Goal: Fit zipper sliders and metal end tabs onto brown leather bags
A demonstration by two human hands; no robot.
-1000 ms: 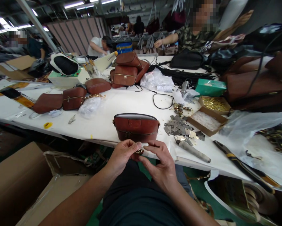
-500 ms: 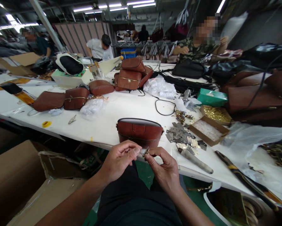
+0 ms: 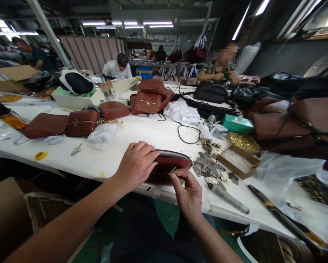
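Observation:
A small brown leather bag (image 3: pixel 169 163) stands on the near edge of the white table, its dark-rimmed mouth facing up. My left hand (image 3: pixel 136 165) is closed over its left end, the fingertips at the upper edge and the thumb out of sight. Between thumb and fingers, my right hand (image 3: pixel 188 190) pinches a small metal bar-shaped fitting (image 3: pixel 172 170) in front of the bag's face. The fitting's thin ends are too small to make out clearly.
Metal plates (image 3: pixel 208 166) lie to the right, beside a grey rod (image 3: pixel 229 198) and long-handled pliers (image 3: pixel 279 208). Open cardboard boxes hold gold fittings (image 3: pixel 243 141) and pale small parts (image 3: pixel 237 160). More brown bags (image 3: pixel 146 101) sit further back. Co-workers sit across the table.
My left hand has left the metal fitting and moved up onto the bag's left end. The right hand has brought the fitting up against the bag's front. The view has shifted slightly.

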